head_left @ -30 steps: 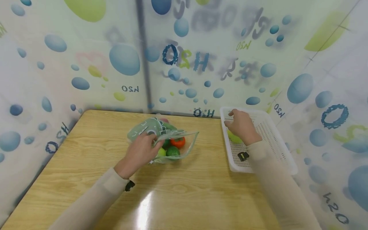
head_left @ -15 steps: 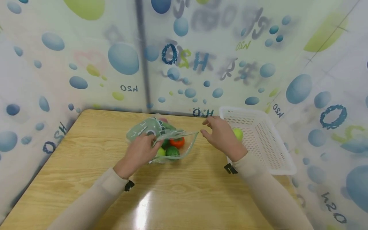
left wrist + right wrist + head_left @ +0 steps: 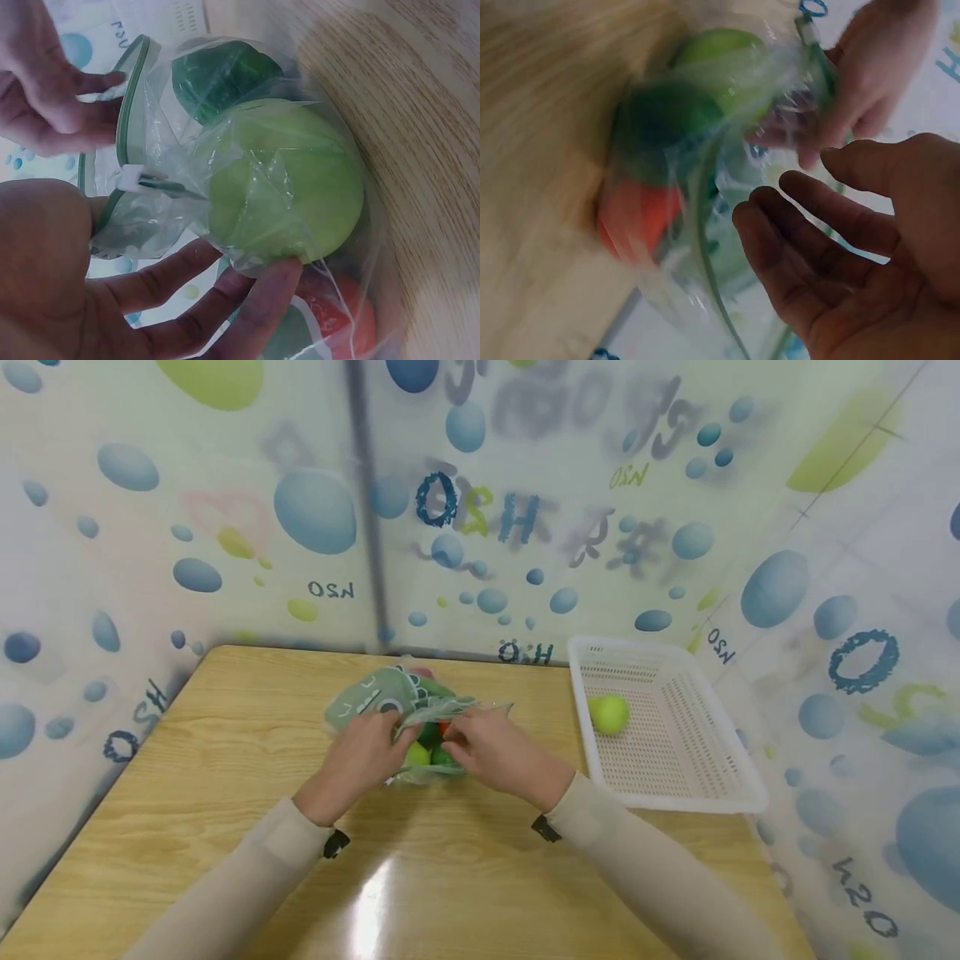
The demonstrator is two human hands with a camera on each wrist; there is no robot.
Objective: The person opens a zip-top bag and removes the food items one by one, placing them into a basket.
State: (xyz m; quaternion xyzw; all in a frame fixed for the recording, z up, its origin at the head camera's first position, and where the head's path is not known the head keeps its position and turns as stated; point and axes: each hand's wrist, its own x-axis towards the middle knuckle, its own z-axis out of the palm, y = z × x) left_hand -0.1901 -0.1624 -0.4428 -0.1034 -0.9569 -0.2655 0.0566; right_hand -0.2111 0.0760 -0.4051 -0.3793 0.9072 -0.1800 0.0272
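A clear zip bag (image 3: 375,693) with a green printed cartoon face lies on the table. My left hand (image 3: 358,760) holds its mouth at the left side, some fingers lying along the plastic. Inside are a round light green fruit (image 3: 289,187), a dark green vegetable or fruit (image 3: 221,79) and a red one (image 3: 636,221); a pinkish piece (image 3: 422,673) shows at the back. My right hand (image 3: 506,756) is at the right side of the bag's mouth, fingers loosely bent, and nothing is seen in it. Its fingertips partly cover the contents in the head view.
A white perforated plastic basket (image 3: 588,752) stands at the right of the wooden table (image 3: 450,877). A green apple (image 3: 609,715) lies in it by the left wall, with a yellowish-green edge beside it. A patterned wall covering (image 3: 480,560) borders the table's back.
My right hand has come left out of the basket to the bag's mouth, uncovering the green apple. My left hand stays at the bag.
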